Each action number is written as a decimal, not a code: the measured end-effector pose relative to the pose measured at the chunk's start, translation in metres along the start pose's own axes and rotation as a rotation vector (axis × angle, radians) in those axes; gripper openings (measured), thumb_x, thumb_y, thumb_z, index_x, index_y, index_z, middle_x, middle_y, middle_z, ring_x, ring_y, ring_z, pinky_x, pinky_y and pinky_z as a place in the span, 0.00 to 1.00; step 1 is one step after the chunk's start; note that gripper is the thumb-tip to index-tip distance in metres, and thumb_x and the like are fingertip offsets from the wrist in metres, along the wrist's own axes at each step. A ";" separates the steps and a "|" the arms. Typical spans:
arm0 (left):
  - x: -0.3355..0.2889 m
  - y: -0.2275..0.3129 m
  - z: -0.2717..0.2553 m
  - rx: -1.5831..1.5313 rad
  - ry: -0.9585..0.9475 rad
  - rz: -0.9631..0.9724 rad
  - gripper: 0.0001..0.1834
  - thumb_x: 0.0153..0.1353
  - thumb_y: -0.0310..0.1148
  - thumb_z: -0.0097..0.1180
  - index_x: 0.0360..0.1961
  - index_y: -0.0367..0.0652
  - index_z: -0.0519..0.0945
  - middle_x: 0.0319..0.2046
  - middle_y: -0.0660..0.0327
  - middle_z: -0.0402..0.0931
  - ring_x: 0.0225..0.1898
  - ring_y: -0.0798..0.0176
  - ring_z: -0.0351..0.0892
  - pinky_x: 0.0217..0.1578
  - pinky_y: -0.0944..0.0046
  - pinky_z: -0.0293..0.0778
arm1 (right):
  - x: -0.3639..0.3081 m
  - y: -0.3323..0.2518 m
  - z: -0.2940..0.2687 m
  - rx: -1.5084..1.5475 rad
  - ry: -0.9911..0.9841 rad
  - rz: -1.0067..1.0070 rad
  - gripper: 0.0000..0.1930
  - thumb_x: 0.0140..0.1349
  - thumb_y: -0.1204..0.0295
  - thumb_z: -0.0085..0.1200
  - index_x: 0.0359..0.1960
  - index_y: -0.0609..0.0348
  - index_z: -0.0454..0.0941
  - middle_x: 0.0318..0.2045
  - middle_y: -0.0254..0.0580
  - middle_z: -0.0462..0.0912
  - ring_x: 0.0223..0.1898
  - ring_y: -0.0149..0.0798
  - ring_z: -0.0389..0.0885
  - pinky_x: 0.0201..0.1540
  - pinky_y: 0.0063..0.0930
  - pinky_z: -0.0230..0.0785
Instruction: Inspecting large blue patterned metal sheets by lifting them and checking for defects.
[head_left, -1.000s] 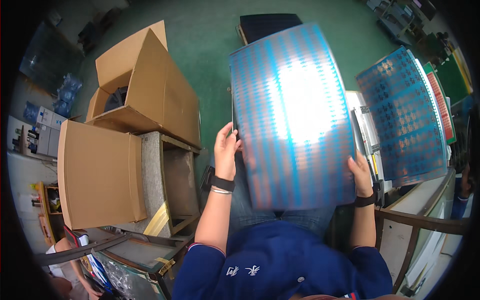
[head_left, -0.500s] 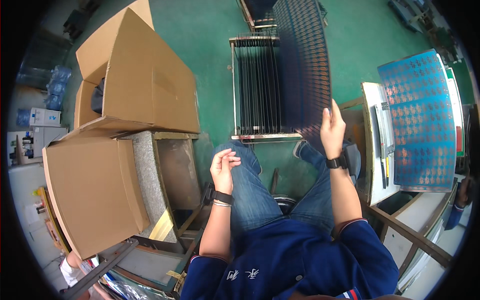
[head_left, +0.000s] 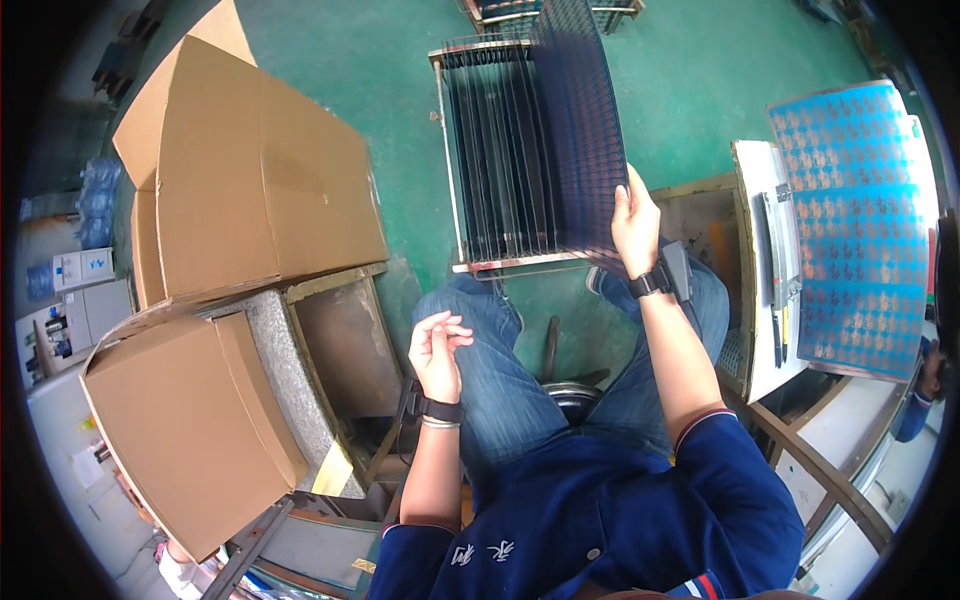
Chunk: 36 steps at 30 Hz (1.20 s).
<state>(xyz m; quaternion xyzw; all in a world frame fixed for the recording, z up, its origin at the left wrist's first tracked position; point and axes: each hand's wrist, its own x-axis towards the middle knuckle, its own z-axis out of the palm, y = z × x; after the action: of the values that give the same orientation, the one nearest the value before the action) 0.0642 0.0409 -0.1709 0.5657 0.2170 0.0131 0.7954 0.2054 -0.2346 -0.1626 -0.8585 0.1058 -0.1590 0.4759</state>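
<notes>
The right hand [head_left: 634,222] is closed on the lower edge of a dark blue panel [head_left: 583,130], thumb on the near face and fingers wrapped behind it; a black wrist strap sits just below the hand. The panel is thin, flat and rectangular, covered in a fine regular grid of small marks, and is held nearly upright, tilted slightly, above the right-hand end of a metal slotted rack [head_left: 500,160] that stands on the green floor [head_left: 400,110]. The rack holds a row of similar dark sheets on edge, seen as close parallel lines. Whether the panel's bottom edge is seated in a slot or just above it cannot be told, since the hand and the panel itself cover that point; its top edge runs out at the upper rim of the view. The left hand [head_left: 438,350] holds nothing, fingers loosely curled and open, hovering over the left knee, well apart from the rack. To the right, a light blue patterned panel [head_left: 855,230] lies on a pale surface [head_left: 752,250] beside narrow tools too small to identify. To the left, large open cardboard boxes [head_left: 250,180] stand on the floor, one further box [head_left: 180,430] nearer the viewer; their contents are not visible.
</notes>
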 end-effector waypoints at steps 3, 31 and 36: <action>0.001 0.001 0.002 0.012 0.003 -0.003 0.09 0.67 0.27 0.40 0.43 0.36 0.72 0.34 0.53 0.75 0.29 0.65 0.76 0.30 0.68 0.76 | -0.003 0.007 0.004 -0.035 0.023 0.008 0.18 0.62 0.80 0.43 0.55 0.65 0.67 0.45 0.56 0.78 0.46 0.43 0.79 0.49 0.29 0.68; -0.002 -0.001 -0.003 0.130 -0.013 0.019 0.10 0.67 0.27 0.39 0.41 0.34 0.71 0.35 0.50 0.76 0.29 0.62 0.78 0.29 0.66 0.77 | -0.021 0.084 0.111 -0.750 -0.360 -0.099 0.19 0.56 0.65 0.51 0.49 0.59 0.76 0.68 0.44 0.42 0.68 0.48 0.45 0.64 0.59 0.39; 0.000 -0.003 0.000 0.112 -0.034 0.017 0.10 0.67 0.27 0.39 0.41 0.34 0.72 0.36 0.51 0.75 0.29 0.62 0.78 0.29 0.66 0.77 | -0.017 0.087 0.112 -0.676 -0.305 -0.036 0.10 0.54 0.69 0.50 0.29 0.63 0.80 0.68 0.47 0.45 0.68 0.49 0.44 0.64 0.60 0.34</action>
<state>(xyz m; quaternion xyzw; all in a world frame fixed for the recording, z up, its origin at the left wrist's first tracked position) 0.0632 0.0396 -0.1733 0.6114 0.1990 -0.0020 0.7659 0.2286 -0.1867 -0.2951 -0.9828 0.0652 0.0064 0.1727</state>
